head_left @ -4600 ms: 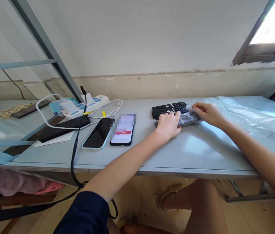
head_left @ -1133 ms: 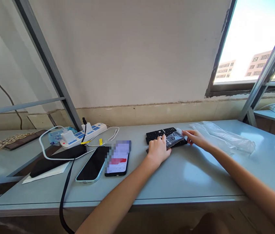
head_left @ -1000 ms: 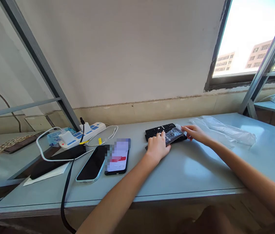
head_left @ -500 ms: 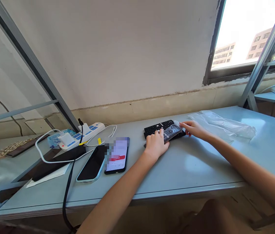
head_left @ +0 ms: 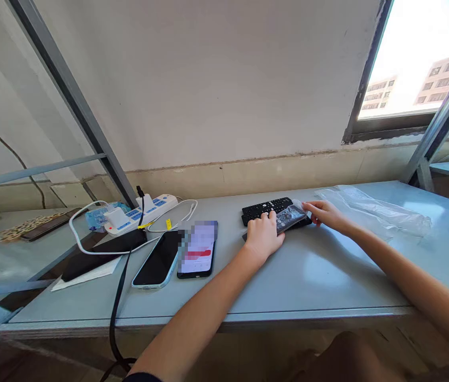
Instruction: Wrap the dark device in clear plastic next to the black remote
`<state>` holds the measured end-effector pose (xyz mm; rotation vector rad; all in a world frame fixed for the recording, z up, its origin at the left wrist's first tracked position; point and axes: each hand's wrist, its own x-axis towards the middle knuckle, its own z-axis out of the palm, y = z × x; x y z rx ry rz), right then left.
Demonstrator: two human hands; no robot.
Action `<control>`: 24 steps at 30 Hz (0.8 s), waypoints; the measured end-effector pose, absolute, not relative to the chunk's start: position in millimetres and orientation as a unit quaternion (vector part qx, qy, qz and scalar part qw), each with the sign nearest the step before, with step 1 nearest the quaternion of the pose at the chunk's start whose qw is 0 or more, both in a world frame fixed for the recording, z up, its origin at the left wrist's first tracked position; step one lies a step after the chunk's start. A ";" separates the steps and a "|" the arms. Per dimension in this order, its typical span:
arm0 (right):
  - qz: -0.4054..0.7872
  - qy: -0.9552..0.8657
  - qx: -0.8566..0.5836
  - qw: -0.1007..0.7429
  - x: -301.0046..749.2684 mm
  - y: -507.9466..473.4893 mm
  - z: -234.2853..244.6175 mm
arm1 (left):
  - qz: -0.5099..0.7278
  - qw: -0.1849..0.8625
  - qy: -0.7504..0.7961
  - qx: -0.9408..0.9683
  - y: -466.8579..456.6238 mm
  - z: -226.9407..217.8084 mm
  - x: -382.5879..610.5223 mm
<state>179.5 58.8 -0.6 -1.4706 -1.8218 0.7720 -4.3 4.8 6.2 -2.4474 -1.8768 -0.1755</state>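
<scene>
1. Hands first: left hand (head_left: 263, 237) lies on the left end of the wrapped remote (head_left: 290, 217), fingers curled down over it and clamped on it.
2. Right hand (head_left: 327, 213) is at the other end, fingertips pinched together on the clear sleeve (head_left: 298, 206) around that remote.
3. Wrapped remote sits mid-table (head_left: 328, 276), tilted, its right end propped on a bare black remote (head_left: 265, 207) that lies just behind it, touching.
4. Crumpled clear plastic bags (head_left: 383, 212) lie right of the right hand, near it, towards the window.
5. Left of the left hand, two phones lie side by side: one with a lit screen (head_left: 198, 250), one in a light blue case (head_left: 158, 259), screen dark.
6. Further left is a white power strip (head_left: 145, 211) with a white cable (head_left: 79, 241) looped round a flat black device (head_left: 105, 252) on white paper.
7. Black cord (head_left: 119, 297) runs from the strip over the table edge and down.
</scene>
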 end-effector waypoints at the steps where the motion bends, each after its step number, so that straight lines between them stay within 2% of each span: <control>1: 0.295 -0.699 -0.562 0.329 179.6 58.5 -0.1 | -0.057 0.026 -0.607 -0.793 4.7 6.1 -4.4; 24: 0.240 -0.730 -0.569 0.292 179.0 56.2 1.8 | -0.050 0.029 -0.606 -0.794 3.9 7.6 -4.7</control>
